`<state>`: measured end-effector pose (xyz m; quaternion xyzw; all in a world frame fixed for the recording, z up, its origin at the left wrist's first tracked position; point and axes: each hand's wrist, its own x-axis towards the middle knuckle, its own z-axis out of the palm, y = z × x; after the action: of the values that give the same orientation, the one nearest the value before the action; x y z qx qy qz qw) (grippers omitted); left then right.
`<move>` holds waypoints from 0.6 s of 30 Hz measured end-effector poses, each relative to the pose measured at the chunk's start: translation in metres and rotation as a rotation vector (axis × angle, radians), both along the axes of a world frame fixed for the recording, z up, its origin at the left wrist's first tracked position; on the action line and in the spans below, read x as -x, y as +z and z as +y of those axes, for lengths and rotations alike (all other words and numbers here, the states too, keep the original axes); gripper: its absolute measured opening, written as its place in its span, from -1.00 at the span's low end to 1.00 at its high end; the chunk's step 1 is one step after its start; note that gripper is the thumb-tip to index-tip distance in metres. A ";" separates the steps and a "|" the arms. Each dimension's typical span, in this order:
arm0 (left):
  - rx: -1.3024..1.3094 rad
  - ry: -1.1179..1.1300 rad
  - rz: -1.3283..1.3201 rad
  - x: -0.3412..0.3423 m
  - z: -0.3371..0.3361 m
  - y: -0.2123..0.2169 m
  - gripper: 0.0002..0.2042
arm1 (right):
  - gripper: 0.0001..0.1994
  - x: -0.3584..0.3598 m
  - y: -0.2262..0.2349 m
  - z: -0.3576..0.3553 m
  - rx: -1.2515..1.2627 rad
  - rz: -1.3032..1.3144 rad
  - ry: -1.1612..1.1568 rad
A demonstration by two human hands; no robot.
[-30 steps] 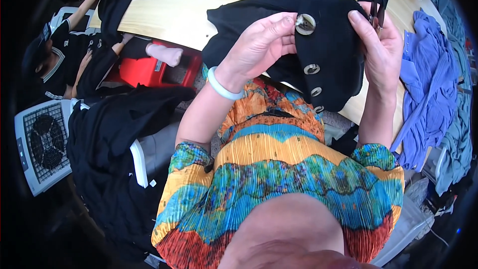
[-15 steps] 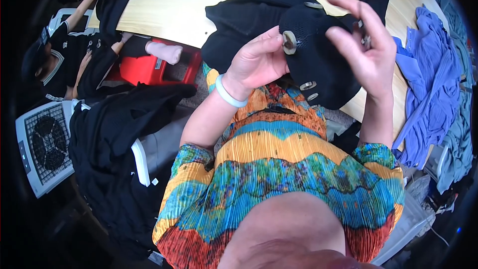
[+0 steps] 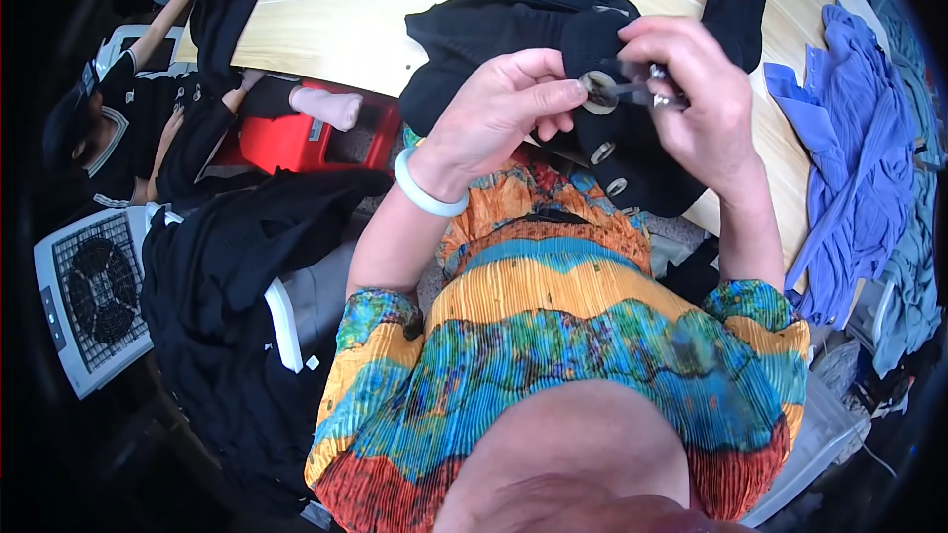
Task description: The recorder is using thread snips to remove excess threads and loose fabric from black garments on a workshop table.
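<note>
Over the wooden table, the left hand now pinches the black garment's top button (2 more below) while the right hand, having closed in, grips small scissors against it, ready to snip.

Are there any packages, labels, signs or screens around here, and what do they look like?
No packages, signs or screens that I can tell.
Small label: sewn on the black garment lying on the wooden table, just above the hands; a pale narrow strip, too small to make out further.
</note>
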<state>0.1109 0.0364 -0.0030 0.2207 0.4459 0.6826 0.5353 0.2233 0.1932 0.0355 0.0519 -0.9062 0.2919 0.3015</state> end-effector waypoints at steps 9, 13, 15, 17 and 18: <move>-0.342 -0.064 -0.413 -0.008 -0.002 -0.013 -0.84 | -0.67 -0.016 0.019 0.005 0.054 0.052 0.024; -0.314 -0.048 -0.446 -0.013 0.004 -0.011 -0.84 | -0.66 -0.010 0.001 -0.005 0.141 -0.047 0.047; -0.290 -0.024 -0.423 -0.010 0.006 -0.015 -0.85 | -0.71 -0.009 -0.005 0.000 0.028 0.011 0.040; -0.288 -0.073 -0.386 -0.007 0.003 -0.021 -0.88 | -0.75 -0.011 -0.001 -0.001 0.023 0.010 0.027; -0.285 -0.074 -0.386 -0.007 0.002 -0.019 -0.88 | -0.75 -0.011 0.001 -0.001 0.000 0.016 0.029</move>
<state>0.1178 0.0382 -0.0223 0.1753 0.2263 0.7481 0.5987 0.2348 0.1920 0.0362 0.0675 -0.9029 0.2956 0.3047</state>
